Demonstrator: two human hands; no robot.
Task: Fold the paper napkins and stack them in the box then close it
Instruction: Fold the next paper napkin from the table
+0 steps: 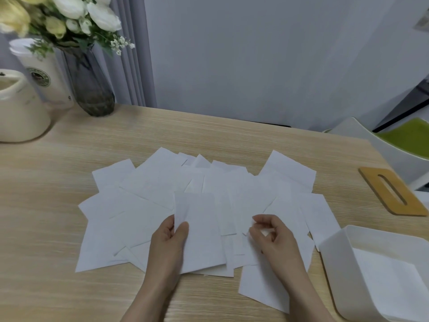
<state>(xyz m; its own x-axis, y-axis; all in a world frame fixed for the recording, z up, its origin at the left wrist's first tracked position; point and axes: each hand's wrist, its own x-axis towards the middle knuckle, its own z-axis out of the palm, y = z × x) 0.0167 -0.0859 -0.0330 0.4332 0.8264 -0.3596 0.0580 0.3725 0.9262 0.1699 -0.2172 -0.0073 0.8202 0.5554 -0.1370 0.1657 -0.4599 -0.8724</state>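
The left hand (170, 238) reaches forward over the wooden counter (58, 228), its thumb on top and its fingers (167, 223) underneath, pinching the left edge of one napkin (199, 228) that lies on top of the pile. The right hand (270, 233) hovers just above the spread with its fingers curled inward; whether they pinch a bit of paper cannot be told. Loose white napkins (148, 184) lie overlapping across the middle of the counter. The white box (336, 249) stands open at the near right, touching the edge of the spread, with white paper inside. Its wooden slotted lid (392, 191) lies flat farther back on the right. At the far left stand a dark glass vase (92, 89) of flowers, a paper cup (44, 73) with a round green logo too blurred to read, and a cream jug (18, 108).
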